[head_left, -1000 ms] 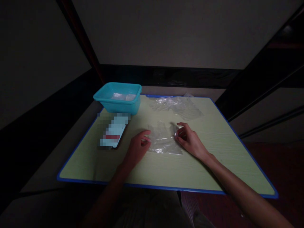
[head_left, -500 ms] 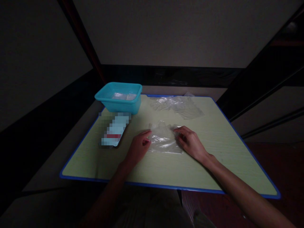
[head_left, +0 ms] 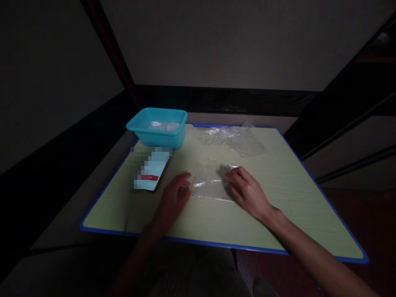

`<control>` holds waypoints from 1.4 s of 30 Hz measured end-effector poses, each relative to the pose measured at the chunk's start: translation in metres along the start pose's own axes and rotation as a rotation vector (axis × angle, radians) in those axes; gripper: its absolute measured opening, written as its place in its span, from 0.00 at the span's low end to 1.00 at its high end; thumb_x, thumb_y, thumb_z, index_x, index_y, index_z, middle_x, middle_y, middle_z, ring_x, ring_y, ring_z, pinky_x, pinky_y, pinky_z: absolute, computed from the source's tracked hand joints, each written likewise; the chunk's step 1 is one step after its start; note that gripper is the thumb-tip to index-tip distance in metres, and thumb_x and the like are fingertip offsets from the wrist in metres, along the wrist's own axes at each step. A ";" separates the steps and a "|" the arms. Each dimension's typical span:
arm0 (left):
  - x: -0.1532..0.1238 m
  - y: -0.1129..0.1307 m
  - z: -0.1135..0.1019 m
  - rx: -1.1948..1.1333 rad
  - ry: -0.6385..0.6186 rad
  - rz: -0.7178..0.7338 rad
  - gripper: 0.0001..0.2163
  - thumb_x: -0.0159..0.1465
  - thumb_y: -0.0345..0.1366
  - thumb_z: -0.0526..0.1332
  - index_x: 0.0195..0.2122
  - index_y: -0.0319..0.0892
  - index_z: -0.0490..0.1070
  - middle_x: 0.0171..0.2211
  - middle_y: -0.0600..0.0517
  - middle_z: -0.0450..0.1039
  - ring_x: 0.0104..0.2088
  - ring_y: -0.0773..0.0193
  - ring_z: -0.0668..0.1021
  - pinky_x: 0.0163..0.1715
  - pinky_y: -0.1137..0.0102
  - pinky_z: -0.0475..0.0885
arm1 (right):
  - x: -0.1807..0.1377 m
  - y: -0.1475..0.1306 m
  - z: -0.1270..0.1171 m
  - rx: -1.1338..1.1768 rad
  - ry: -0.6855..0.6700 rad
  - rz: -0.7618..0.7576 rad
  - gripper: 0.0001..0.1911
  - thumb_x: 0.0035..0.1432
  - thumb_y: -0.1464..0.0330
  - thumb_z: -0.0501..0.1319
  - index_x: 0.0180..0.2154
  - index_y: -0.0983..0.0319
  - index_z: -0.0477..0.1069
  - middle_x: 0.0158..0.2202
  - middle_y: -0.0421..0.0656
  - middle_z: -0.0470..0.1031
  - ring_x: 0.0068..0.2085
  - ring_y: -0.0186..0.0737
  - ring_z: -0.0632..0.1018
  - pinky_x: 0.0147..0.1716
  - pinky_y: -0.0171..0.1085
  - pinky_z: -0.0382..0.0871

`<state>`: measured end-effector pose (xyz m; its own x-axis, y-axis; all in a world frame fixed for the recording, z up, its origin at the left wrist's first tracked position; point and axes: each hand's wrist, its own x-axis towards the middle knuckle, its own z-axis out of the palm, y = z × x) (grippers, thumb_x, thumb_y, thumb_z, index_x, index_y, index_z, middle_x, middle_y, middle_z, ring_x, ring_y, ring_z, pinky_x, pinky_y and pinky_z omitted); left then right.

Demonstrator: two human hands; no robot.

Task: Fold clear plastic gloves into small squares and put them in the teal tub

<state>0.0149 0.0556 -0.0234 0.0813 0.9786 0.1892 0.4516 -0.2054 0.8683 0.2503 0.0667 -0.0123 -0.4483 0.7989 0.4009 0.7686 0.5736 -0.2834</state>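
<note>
Two hands, head view: one on each side of a clear plastic film (head_left: pixel 210 187), both bare, forearms coming in from the near edge.
Left hand (head_left: pixel 173 197): fingers loosely bent, thumb apart from them, nothing gripped; fingertips just beside the film's left edge, contact too fine to tell.
Right hand (head_left: pixel 251 194): fingers curled, tips over the film's right edge; whether they pinch it cannot be told.
Clear plastic film: lying flat between the hands, near the middle of the surface (head_left: pixel 297 202), lightly wrinkled, glossy; sheet or bag, cannot tell.
Second plastic film (head_left: pixel 236 140): clear, crumpled and spread out by the far edge, beyond the first and apart from it.
Turquoise basin (head_left: pixel 161 139): upright at the far left corner, with pale, shiny contents (head_left: pixel 163 125) inside, kind unclear.
Phone-like slab (head_left: pixel 156 164): lying in front of the basin, left of the left hand; light face with a red bar, partly pixelated.
Surface: pale yellow-green, wood-grained, rimmed in blue.
</note>
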 end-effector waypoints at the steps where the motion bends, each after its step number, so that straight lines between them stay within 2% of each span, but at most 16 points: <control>1: -0.004 0.000 -0.002 -0.002 -0.018 -0.009 0.18 0.53 0.27 0.57 0.46 0.40 0.68 0.37 0.50 0.72 0.33 0.66 0.75 0.37 0.69 0.72 | 0.000 -0.003 0.000 -0.007 -0.012 -0.040 0.13 0.59 0.74 0.49 0.41 0.68 0.69 0.37 0.51 0.69 0.38 0.45 0.72 0.37 0.42 0.71; 6: -0.015 -0.002 -0.005 -0.033 -0.069 -0.049 0.20 0.52 0.27 0.57 0.48 0.39 0.66 0.32 0.52 0.72 0.32 0.66 0.75 0.37 0.69 0.72 | -0.001 -0.017 -0.001 -0.070 -0.100 -0.195 0.12 0.62 0.73 0.49 0.38 0.68 0.70 0.37 0.51 0.73 0.37 0.45 0.73 0.35 0.43 0.70; 12: -0.016 -0.002 -0.005 -0.030 -0.101 -0.040 0.20 0.52 0.26 0.57 0.47 0.41 0.67 0.31 0.53 0.72 0.33 0.66 0.75 0.39 0.69 0.71 | -0.008 -0.037 -0.004 -0.103 -0.159 -0.253 0.12 0.62 0.73 0.50 0.40 0.67 0.71 0.38 0.49 0.75 0.38 0.44 0.75 0.36 0.44 0.71; 17: -0.012 0.002 0.001 -0.022 -0.078 -0.074 0.19 0.51 0.23 0.57 0.45 0.41 0.67 0.30 0.54 0.71 0.30 0.68 0.74 0.36 0.71 0.72 | -0.015 -0.057 -0.001 -0.048 -0.265 -0.158 0.15 0.61 0.69 0.53 0.47 0.67 0.70 0.45 0.50 0.74 0.45 0.47 0.74 0.43 0.46 0.71; 22: -0.008 0.005 0.007 0.007 -0.048 -0.080 0.18 0.51 0.22 0.57 0.44 0.40 0.67 0.27 0.56 0.72 0.26 0.68 0.74 0.31 0.73 0.71 | -0.020 -0.070 0.006 0.041 -0.225 -0.050 0.21 0.61 0.66 0.54 0.54 0.68 0.64 0.54 0.53 0.68 0.54 0.49 0.69 0.51 0.48 0.68; 26: -0.007 0.005 0.009 0.044 -0.040 -0.062 0.20 0.50 0.20 0.55 0.45 0.38 0.66 0.34 0.52 0.74 0.25 0.70 0.73 0.30 0.74 0.71 | -0.022 -0.072 0.014 0.050 -0.215 0.011 0.26 0.60 0.63 0.54 0.57 0.69 0.60 0.58 0.55 0.62 0.59 0.49 0.64 0.55 0.50 0.62; 29: -0.009 0.003 0.012 0.121 -0.031 -0.041 0.21 0.49 0.19 0.55 0.46 0.38 0.66 0.34 0.51 0.74 0.25 0.69 0.73 0.31 0.72 0.72 | -0.023 -0.071 0.020 0.036 -0.222 0.036 0.29 0.61 0.62 0.54 0.59 0.71 0.57 0.60 0.56 0.57 0.60 0.50 0.60 0.57 0.52 0.59; 32: -0.015 0.004 0.018 0.217 0.036 0.046 0.20 0.51 0.20 0.53 0.45 0.38 0.68 0.36 0.49 0.73 0.31 0.65 0.75 0.37 0.68 0.73 | -0.024 -0.071 0.024 -0.021 -0.234 0.051 0.32 0.60 0.60 0.54 0.59 0.74 0.55 0.61 0.57 0.54 0.61 0.51 0.58 0.57 0.53 0.57; 35: -0.021 0.009 0.027 0.289 0.066 0.201 0.18 0.56 0.23 0.50 0.46 0.39 0.68 0.47 0.45 0.70 0.47 0.60 0.73 0.49 0.63 0.70 | -0.023 -0.072 0.029 -0.074 -0.235 0.096 0.30 0.62 0.61 0.51 0.59 0.74 0.55 0.62 0.56 0.51 0.62 0.51 0.56 0.58 0.52 0.55; 38: -0.023 0.015 0.037 0.403 -0.074 0.292 0.21 0.60 0.22 0.45 0.53 0.36 0.64 0.56 0.41 0.63 0.57 0.58 0.66 0.55 0.60 0.64 | -0.023 -0.075 0.032 -0.102 -0.237 0.168 0.27 0.63 0.66 0.47 0.59 0.74 0.55 0.62 0.56 0.51 0.62 0.49 0.55 0.58 0.53 0.53; 40: -0.020 0.017 0.042 0.520 -0.172 0.331 0.22 0.60 0.22 0.44 0.56 0.30 0.60 0.59 0.37 0.58 0.61 0.55 0.60 0.57 0.59 0.62 | -0.023 -0.076 0.034 -0.124 -0.249 0.208 0.26 0.62 0.69 0.46 0.59 0.75 0.54 0.62 0.57 0.49 0.62 0.50 0.54 0.58 0.54 0.52; 42: -0.018 0.016 0.046 0.630 -0.218 0.356 0.22 0.60 0.23 0.44 0.56 0.26 0.59 0.60 0.35 0.55 0.62 0.53 0.56 0.58 0.57 0.60 | -0.024 -0.077 0.035 -0.142 -0.259 0.233 0.27 0.61 0.70 0.45 0.60 0.76 0.53 0.62 0.57 0.48 0.62 0.52 0.53 0.58 0.56 0.52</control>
<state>0.0613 0.0358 -0.0336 0.4618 0.8488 0.2574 0.7822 -0.5265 0.3330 0.1860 0.0102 -0.0308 -0.3409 0.9347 0.1008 0.9110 0.3549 -0.2099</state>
